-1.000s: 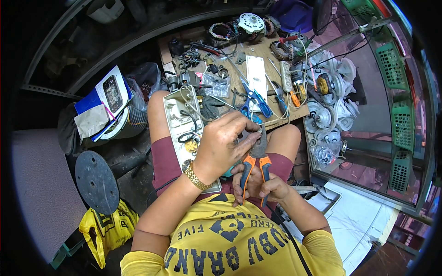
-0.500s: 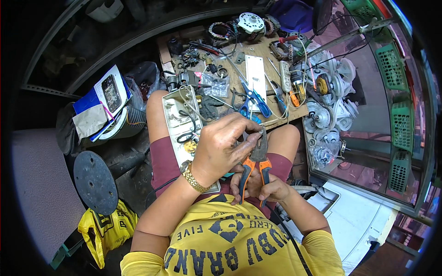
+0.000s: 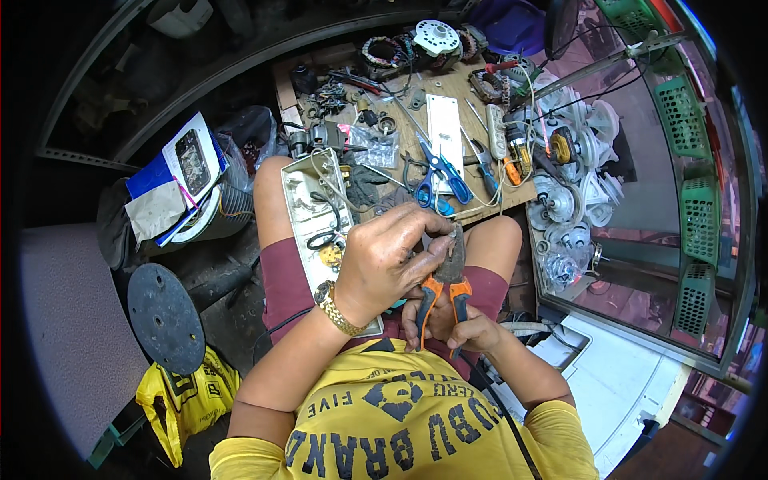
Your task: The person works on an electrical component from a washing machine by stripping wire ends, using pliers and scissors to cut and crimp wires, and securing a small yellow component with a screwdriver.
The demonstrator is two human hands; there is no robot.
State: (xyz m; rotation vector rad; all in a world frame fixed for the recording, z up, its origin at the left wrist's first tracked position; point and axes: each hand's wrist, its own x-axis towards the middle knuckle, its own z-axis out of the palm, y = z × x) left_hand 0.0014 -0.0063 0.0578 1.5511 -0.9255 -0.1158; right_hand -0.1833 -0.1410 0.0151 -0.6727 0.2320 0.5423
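My right hand (image 3: 478,330) is wrapped round the orange and black handles of a pair of pliers (image 3: 454,262), whose metal jaws point away from me. My left hand (image 3: 382,250), with a gold watch on its wrist, is pinched closed at the jaw tips. Whatever small piece lies between those fingertips is too hidden to name. Beneath the left hand, a long off-white plastic casing (image 3: 302,218) rests across my lap. Inside it are black wires and a round yellow part (image 3: 330,255).
Ahead is a wooden workbench (image 3: 490,210) with blue-handled scissors (image 3: 442,178), an orange screwdriver (image 3: 510,170), a power strip (image 3: 496,134) and copper-wound motor parts (image 3: 382,54). White plastic parts (image 3: 596,156) pile up at right. A round black metal plate (image 3: 166,318) stands at left.
My left fingers have dipped very slightly at the pliers' jaws. The pliers and my right hand keep almost the same place.
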